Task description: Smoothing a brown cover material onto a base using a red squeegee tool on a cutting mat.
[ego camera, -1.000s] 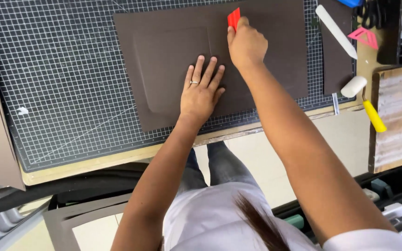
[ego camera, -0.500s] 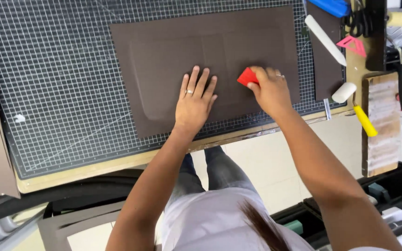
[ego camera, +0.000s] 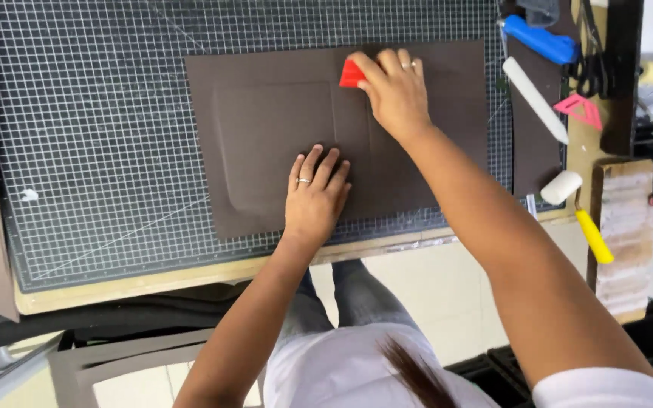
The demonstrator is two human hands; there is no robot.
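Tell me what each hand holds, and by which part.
Right hand grips a red scraper by its right side. Left hand holds nothing; it presses flat on the brown sheet.

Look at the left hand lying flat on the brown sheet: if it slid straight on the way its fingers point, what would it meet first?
Probably the red scraper in the right hand; only bare brown sheet lies between it and the left hand.

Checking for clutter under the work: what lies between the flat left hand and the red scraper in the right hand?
Head view: only bare dark brown sheet lies between left hand and red plastic scraper in right hand.
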